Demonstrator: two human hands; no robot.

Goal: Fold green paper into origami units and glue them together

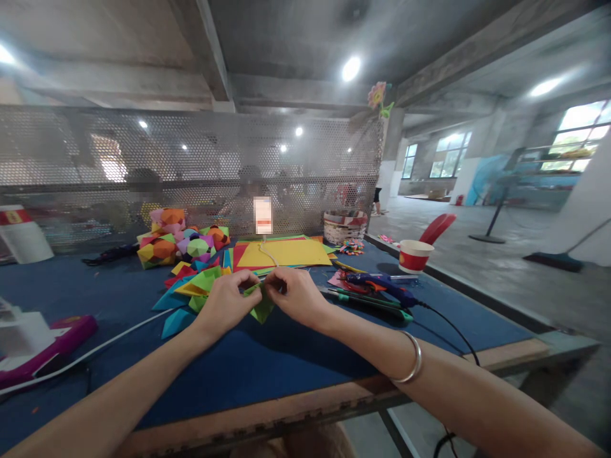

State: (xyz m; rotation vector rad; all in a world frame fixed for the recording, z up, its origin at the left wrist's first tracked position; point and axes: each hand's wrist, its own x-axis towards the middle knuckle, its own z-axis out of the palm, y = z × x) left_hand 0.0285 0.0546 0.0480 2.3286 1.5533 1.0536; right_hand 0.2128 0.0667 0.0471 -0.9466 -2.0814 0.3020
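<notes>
Between my two hands is a green folded paper piece, held over the blue tabletop. My left hand pinches its left side, thumb and forefinger pressed together. From the right, my right hand pinches the same paper near its top edge; the fingertips partly hide it. Just left of my left hand lies a heap of folded paper pieces in blue, yellow, red and green. Behind my hands sits a stack of coloured paper sheets with yellow on top.
Finished-looking paper balls are piled at the back left. A glue gun with a cord and a green-trimmed tool lie right of my hands. Farther right stands a paper cup; a woven basket is by the mesh screen. A purple power strip lies left.
</notes>
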